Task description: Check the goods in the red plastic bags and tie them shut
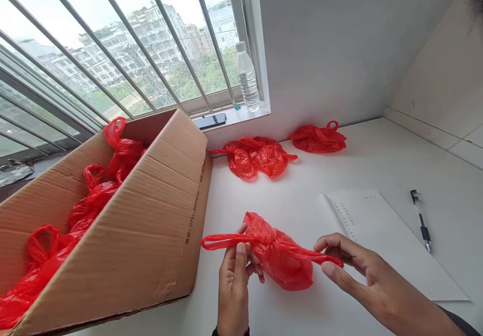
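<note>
A red plastic bag (pixel 287 263) with a knot in its middle is in front of me, its two handles stretched out to either side. My left hand (pixel 236 280) grips it by the left handle loop, thumb on top near the knot and the other fingers partly hidden beneath. On the other side, the tip of the right handle lies between the thumb and fingers of my right hand (pixel 350 270), in a loose hold. The bag's lower part bulges, but its contents are hidden.
To the left stands an open cardboard box (pixel 151 225) with several knotted red bags (pixel 100 195). More red bags (pixel 260 157) lie by the wall. A notebook (pixel 392 240) and pen (pixel 422 223) are at right; a water bottle (pixel 247 79) and phone (pixel 209 121) rest on the sill.
</note>
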{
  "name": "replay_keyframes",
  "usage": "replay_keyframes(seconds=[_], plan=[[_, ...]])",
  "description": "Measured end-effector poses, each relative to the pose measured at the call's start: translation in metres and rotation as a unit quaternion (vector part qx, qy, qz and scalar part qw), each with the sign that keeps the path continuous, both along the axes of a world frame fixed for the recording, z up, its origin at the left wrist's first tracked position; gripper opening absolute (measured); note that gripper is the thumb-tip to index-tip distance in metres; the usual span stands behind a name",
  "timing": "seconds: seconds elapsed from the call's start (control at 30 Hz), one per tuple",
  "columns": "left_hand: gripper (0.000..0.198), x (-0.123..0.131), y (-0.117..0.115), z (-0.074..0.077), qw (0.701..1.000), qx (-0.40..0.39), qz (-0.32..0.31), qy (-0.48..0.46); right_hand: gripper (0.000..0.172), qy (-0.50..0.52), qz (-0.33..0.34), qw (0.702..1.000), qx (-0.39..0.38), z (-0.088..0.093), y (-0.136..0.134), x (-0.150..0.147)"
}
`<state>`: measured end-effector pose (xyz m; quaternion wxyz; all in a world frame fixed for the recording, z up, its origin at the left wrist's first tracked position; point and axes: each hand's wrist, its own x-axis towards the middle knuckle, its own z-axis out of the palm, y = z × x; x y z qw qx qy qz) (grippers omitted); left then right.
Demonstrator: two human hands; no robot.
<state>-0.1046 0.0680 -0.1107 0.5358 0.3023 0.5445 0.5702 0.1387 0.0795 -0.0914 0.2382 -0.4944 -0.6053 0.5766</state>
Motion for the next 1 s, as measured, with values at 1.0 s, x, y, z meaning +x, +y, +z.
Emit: replay_keyframes(seconds=[1.0], plan=[[0.071, 0.019, -0.005, -0.047, 0.907, 0.012, 0.026, 0.42, 0.015, -0.058, 0.131, 0.987, 0.068, -0.038, -0.013, -0.062]])
